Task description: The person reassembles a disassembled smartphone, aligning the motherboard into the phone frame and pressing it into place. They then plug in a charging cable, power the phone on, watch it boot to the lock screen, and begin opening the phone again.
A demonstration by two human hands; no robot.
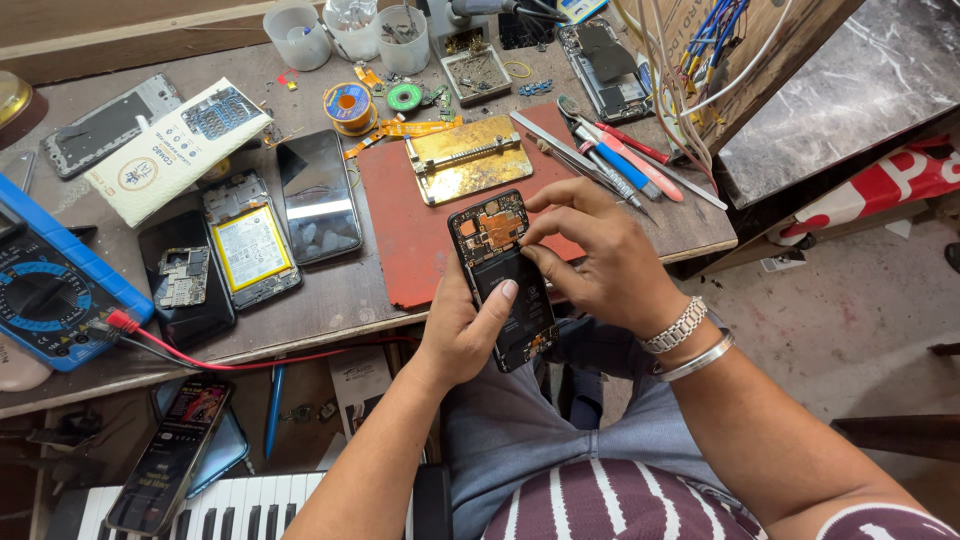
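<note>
L hand (460, 325) grip clamped on opened phone (503, 275), back cover off, held over bench (330, 295) edge, thumb across batt. R hand (600, 255) fingertips (530, 228) pinched tight on board near top. Red mat (400, 215) just behind, tweezers (560, 140) further back.

Two hands, left (462, 330) and right (600, 262), share one opened phone (503, 278). The worktop (330, 300) carries three plastic cups (297, 35), one blue multimeter (50, 285), one red mat (420, 225), two solder spools (349, 104) and one gold metal plate (468, 158).
</note>
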